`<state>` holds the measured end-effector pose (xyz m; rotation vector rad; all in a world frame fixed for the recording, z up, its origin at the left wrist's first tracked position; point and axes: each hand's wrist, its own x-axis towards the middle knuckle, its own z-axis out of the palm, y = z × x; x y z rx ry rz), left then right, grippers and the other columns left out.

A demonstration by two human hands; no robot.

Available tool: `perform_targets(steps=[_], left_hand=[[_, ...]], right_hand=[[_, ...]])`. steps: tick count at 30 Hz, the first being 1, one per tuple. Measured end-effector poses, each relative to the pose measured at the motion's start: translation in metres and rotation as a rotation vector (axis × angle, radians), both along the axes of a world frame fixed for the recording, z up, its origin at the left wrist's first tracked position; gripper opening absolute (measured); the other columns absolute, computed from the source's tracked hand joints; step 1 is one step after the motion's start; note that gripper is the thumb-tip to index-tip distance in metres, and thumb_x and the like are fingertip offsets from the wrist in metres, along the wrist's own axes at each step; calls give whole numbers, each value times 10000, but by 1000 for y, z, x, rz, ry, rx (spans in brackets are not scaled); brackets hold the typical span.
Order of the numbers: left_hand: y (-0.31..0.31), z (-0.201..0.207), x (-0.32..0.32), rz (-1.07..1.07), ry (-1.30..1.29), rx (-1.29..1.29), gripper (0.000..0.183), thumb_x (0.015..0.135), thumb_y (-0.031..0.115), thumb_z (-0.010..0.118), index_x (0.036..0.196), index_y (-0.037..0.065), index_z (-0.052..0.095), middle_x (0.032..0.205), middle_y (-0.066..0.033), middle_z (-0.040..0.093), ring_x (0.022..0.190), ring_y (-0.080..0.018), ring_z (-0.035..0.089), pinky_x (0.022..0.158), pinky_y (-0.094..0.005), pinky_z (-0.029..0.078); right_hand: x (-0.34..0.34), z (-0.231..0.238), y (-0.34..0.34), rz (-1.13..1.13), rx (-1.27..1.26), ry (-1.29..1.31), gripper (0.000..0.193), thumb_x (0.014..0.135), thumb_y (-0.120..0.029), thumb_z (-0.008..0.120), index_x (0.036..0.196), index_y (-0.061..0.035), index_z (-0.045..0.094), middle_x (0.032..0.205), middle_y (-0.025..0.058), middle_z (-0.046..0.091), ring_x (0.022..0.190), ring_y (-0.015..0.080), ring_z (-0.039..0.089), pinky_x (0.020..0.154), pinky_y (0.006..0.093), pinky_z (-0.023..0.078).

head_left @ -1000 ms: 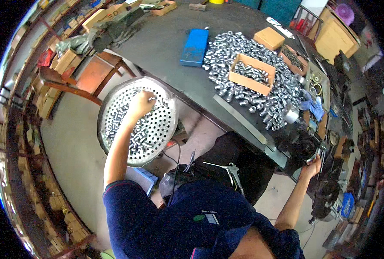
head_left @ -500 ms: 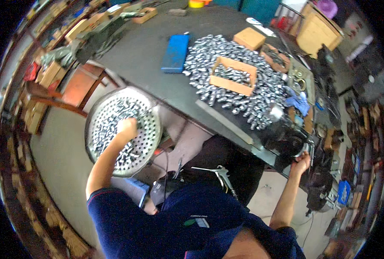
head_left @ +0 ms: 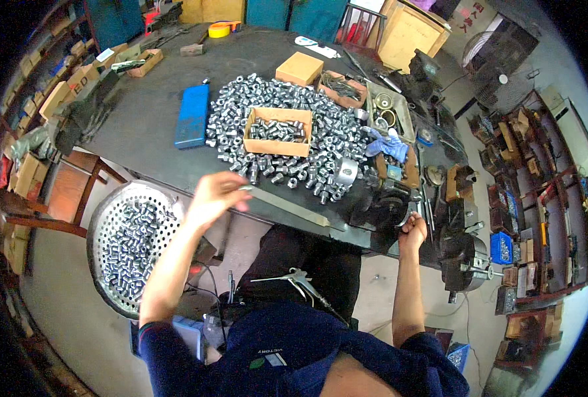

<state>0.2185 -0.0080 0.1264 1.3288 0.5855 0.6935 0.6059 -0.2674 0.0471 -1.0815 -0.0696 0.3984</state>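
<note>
My left hand point(head_left: 213, 198) is above the near edge of the bench, its fingers pinched on a small shiny metal fitting point(head_left: 246, 188). Below it and to the left, a round perforated metal basin point(head_left: 98, 228) holds many small metal fittings point(head_left: 130, 255). My right hand point(head_left: 413, 231) is closed beside a dark fixture point(head_left: 381, 210) at the bench's right edge; a bit of shiny metal shows at its fingers, but what it grips is mostly hidden. A large heap of metal fittings point(head_left: 231, 99) lies on the bench around an open cardboard box point(head_left: 277, 147) of smaller fittings.
A flat metal bar point(head_left: 291, 206) lies along the bench's near edge. Left of the heap is a blue case point(head_left: 192, 118); right of it are a blue glove point(head_left: 388, 144) and a metal cylinder point(head_left: 345, 172). An air blow gun point(head_left: 300, 281) rests at my lap.
My left hand has risen out of the basin to above the bench edge, with a fitting in its fingers. My right hand stays at the fixture. The view has turned to the right.
</note>
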Motion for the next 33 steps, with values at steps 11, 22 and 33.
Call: perform_targets(steps=[11, 22, 33], left_hand=[[-9, 12, 148, -302, -162, 1, 174, 731, -18, 576, 887, -96, 566, 745, -141, 602, 595, -174, 597, 593, -257, 475], [-5, 8, 149, -363, -191, 11, 185, 720, -36, 581, 898, -85, 574, 732, -131, 604, 602, -180, 598, 604, -259, 483], [-31, 0, 161, 68, 167, 577, 355, 839, 283, 456, 617, 7, 494, 523, -178, 479, 532, -367, 494, 509, -429, 374]], right_hand=[[-4, 5, 0, -34, -14, 0, 123, 795, -92, 410, 839, 0, 479, 614, -6, 426, 446, 57, 313, 389, 182, 246], [-14, 59, -25, 111, -35, -130, 150, 826, -183, 470, 838, -36, 496, 563, -42, 385, 441, 38, 267, 378, 188, 194], [71, 57, 64, 7, -41, -215, 191, 802, -140, 406, 834, -5, 538, 573, -27, 434, 429, 50, 321, 371, 185, 246]])
